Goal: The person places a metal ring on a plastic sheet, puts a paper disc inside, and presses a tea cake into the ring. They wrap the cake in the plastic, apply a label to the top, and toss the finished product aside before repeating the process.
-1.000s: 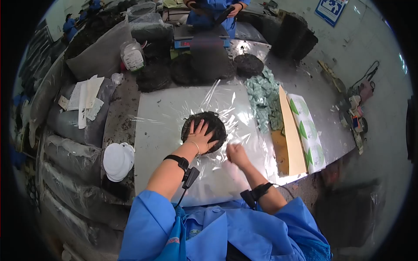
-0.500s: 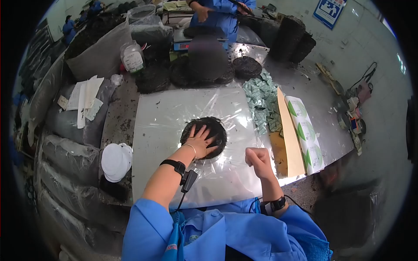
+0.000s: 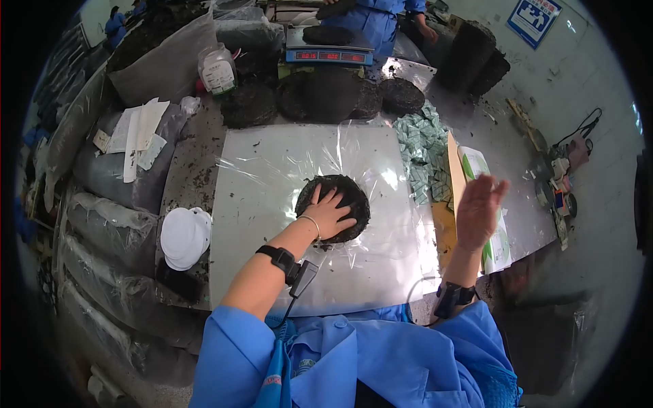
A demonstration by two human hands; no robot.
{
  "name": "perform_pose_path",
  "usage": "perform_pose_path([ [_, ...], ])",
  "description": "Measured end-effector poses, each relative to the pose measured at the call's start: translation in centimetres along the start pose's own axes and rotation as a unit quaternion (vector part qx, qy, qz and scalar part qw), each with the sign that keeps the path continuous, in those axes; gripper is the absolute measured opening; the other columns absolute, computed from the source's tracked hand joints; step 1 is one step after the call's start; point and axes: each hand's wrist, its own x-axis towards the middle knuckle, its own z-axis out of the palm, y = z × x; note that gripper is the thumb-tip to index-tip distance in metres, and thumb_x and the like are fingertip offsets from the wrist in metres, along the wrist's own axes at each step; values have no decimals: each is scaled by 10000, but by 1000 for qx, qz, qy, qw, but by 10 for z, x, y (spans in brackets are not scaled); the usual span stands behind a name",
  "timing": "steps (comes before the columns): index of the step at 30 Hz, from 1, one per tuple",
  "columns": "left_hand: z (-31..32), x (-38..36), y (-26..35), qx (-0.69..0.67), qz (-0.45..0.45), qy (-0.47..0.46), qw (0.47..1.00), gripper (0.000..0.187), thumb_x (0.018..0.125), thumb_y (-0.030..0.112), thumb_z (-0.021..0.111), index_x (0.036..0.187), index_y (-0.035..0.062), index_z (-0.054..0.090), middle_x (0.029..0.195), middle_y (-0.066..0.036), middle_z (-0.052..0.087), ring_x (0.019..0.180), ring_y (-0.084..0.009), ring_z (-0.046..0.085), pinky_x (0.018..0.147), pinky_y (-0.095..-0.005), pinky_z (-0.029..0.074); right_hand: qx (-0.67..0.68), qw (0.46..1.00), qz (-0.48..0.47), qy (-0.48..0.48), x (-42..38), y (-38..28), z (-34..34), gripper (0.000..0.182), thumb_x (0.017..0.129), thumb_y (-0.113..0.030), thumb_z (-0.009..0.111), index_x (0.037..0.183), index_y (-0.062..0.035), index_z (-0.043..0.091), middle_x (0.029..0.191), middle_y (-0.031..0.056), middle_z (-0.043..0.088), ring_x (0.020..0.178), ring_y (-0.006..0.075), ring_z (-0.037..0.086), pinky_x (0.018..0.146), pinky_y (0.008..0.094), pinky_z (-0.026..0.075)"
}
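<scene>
My left hand (image 3: 330, 214) lies on a round black cake (image 3: 357, 197) that looks like dried seaweed, fingers spread and pressing its top. Beneath the cake, clear plastic film (image 3: 333, 160) spreads in shiny creases over the pale metal board (image 3: 272, 153). Held up at the right is my right hand (image 3: 477, 212), open and with nothing in it. It appears in front of a roll of white and green printed packaging (image 3: 502, 255) and a tan sheet (image 3: 454, 166).
Several dark round cakes (image 3: 401, 96) line the board's far edge, before a blue scale (image 3: 329, 56). Green sachets (image 3: 418, 149) lie in a pile at right, white round discs (image 3: 185, 238) at left. Across the table stands a person in blue (image 3: 367, 24).
My right hand has risen from a fist near the board to an open hand farther right. My left hand stays on the black cake. The person opposite has shifted, and the view moved slightly.
</scene>
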Motion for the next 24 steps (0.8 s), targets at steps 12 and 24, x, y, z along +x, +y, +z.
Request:
perform_pose_path([
  [12, 150, -167, 73, -277, -142, 363, 878, 772, 906, 403, 712, 1519, 33, 426, 1555, -286, 348, 1476, -452, 290, 1193, -520, 267, -592, 804, -59, 10, -2, 136, 73, 958, 685, -188, 873, 1506, -50, 399, 1074, 90, 672, 1112, 286, 577, 1036, 404, 383],
  [24, 11, -1, 12, -50, -82, 73, 993, 238, 896, 274, 588, 875, 87, 734, 968, -154, 752, 915, -336, 723, 809, -466, 566, -574, 803, 71, -146, 14, 152, 94, 299, 868, -85, 573, 1106, 28, 714, 1187, 220, 697, 1106, 383, 654, 988, 422, 518],
])
